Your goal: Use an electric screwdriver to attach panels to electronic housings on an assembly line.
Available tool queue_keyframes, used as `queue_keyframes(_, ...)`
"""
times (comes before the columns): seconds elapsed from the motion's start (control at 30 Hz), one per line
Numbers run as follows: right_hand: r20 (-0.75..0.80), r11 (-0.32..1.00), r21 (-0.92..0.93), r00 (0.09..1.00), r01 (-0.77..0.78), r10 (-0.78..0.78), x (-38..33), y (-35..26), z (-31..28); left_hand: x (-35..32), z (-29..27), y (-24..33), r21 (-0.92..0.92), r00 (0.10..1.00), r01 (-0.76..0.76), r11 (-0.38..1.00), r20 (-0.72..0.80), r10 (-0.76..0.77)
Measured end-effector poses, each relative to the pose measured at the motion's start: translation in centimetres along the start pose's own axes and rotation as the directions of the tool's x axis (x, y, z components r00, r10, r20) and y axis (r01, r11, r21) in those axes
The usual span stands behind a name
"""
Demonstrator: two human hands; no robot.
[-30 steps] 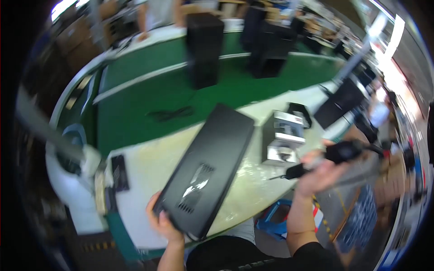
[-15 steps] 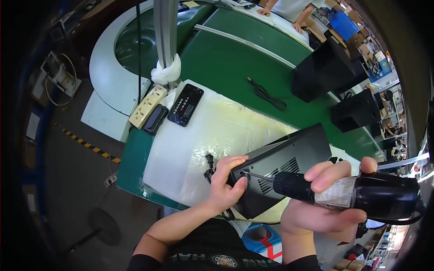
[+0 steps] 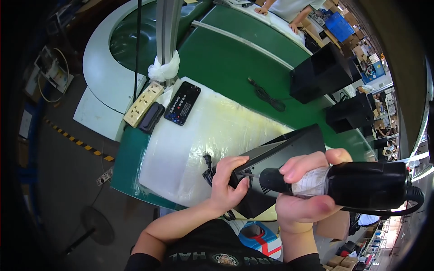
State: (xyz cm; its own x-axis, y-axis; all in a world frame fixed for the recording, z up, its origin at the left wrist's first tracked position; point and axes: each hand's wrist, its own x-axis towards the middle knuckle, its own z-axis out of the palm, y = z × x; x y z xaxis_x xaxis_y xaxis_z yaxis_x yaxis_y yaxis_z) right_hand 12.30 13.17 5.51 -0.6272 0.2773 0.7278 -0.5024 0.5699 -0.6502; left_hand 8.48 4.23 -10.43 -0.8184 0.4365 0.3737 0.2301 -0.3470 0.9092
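A black box-shaped casing (image 3: 294,156) with vent slots lies tilted on the padded white sheet (image 3: 181,158). My left hand (image 3: 226,183) grips its left end, thumb on the panel and fingers over the upper edge. In my right hand (image 3: 300,203) is a black electric screwdriver (image 3: 366,185), held level with its bit toward the casing's left end, close to my left thumb. Whether the bit sits in a screw is too small to tell. The screwdriver and my right hand hide part of the vents. Next to my left hand lies a black power plug (image 3: 207,159) with its cord.
A phone (image 3: 183,103), a dark case (image 3: 151,117) and a cream power strip (image 3: 143,105) lie beside a metal post (image 3: 166,36). On the green conveyor are a coiled cable (image 3: 269,98) and black boxes (image 3: 321,72). Across it rest a co-worker's hands (image 3: 261,10).
The screwdriver and my right hand have shifted left, nearer the casing's left end, covering more of the vents. My left hand keeps its grip. The whole view has shifted slightly.
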Motion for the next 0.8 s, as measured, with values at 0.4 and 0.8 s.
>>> queue_keyframes(0.4, -0.172, 0.955, -0.116, 0.953, -0.271, 0.25, 1.7, -1.5, 2.4, -0.5, -1.6, -1.1, -0.092, 0.986, 0.038, 0.995, 0.168, -0.022)
queue_keyframes(0.8, -0.839, 0.983, -0.022, 0.532, 0.181, -0.117, -4.1, -3.5, -14.5, -0.6, -5.7, -3.9, 0.287, 0.802, 0.164, 0.944, 0.518, -0.297)
